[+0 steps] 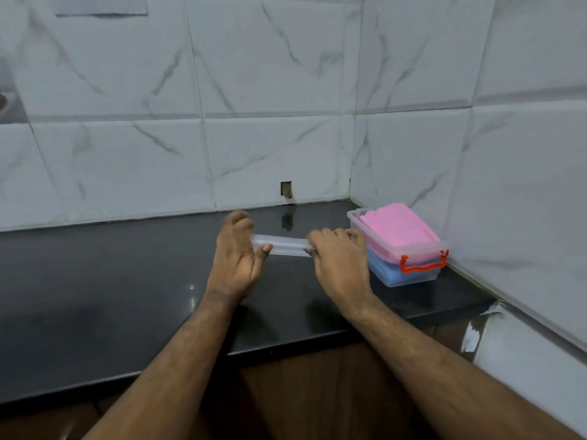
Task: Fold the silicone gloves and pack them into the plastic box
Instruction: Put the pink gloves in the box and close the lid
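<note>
**Head view: lid up, box packed**

Head camera looks down two bare forearms reaching out over the wooden cabinet front and the near edge of the black countertop (127, 312), polished enough to mirror the wall. Next out, the left hand (233, 265) pinches one end of the clear lid (282, 246), thumb on the near side and fingers curled over the far side. And the right hand (338, 265) clamps the other end, fingers wrapped over the top! Both hands hold it level, above the counter, probably so it can travel sideways and drop squarely onto the rim.

Just beyond the right hand, the plastic box (409, 281) sits open in the corner where the two walls meet, its red latch (424, 265) facing us. Folded inside, the pink glove (398, 228) lies on top and rises a little above the rim, with the blue glove (384, 271) showing through the clear wall beneath it. Packing looks done; closing seems the step in hand, and that pink pile may resist the lid.

Farthest back, white marble-look tiles (270, 90) cover both walls, with a small cut-out hole (286, 189) low down near the counter
</note>
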`<action>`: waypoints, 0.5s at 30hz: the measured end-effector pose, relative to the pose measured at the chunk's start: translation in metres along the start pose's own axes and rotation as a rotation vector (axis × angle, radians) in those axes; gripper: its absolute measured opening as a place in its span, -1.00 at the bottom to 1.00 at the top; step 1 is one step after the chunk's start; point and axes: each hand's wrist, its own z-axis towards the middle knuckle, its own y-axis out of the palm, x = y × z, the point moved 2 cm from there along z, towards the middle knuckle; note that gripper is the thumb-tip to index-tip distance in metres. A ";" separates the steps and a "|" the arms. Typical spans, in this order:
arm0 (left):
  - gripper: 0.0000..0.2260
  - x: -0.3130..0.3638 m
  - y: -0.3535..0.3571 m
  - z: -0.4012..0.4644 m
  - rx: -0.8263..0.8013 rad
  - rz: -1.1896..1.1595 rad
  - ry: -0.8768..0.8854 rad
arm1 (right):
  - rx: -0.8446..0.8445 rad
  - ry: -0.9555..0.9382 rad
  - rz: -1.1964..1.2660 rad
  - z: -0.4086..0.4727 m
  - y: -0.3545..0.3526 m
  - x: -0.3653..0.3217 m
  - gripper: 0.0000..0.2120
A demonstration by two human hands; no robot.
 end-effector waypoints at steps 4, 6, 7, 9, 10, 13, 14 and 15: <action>-0.17 -0.003 0.014 0.001 -0.047 0.063 -0.160 | 0.153 0.159 0.159 0.032 -0.046 0.016 -0.92; -0.14 0.007 0.028 0.003 -0.167 0.133 -0.052 | 0.192 0.270 0.267 0.051 -0.067 0.034 -0.84; -0.16 0.015 0.037 0.005 -0.221 0.159 0.028 | 0.189 0.304 0.290 0.058 -0.075 0.045 -0.79; -0.19 0.034 0.056 0.009 -0.284 0.170 0.150 | 0.153 0.386 0.352 0.067 -0.085 0.071 -0.75; -0.20 0.045 0.066 0.010 -0.296 0.160 0.177 | 0.118 0.438 0.400 0.067 -0.086 0.084 -0.74; -0.19 0.073 0.094 0.016 -0.324 0.148 0.207 | -0.006 0.624 0.554 0.057 -0.080 0.121 -0.71; -0.19 0.080 0.103 0.018 -0.339 0.143 0.217 | -0.036 0.701 0.607 0.052 -0.076 0.132 -0.72; -0.19 0.086 0.110 0.020 -0.357 0.133 0.225 | -0.069 0.775 0.652 0.046 -0.073 0.141 -0.72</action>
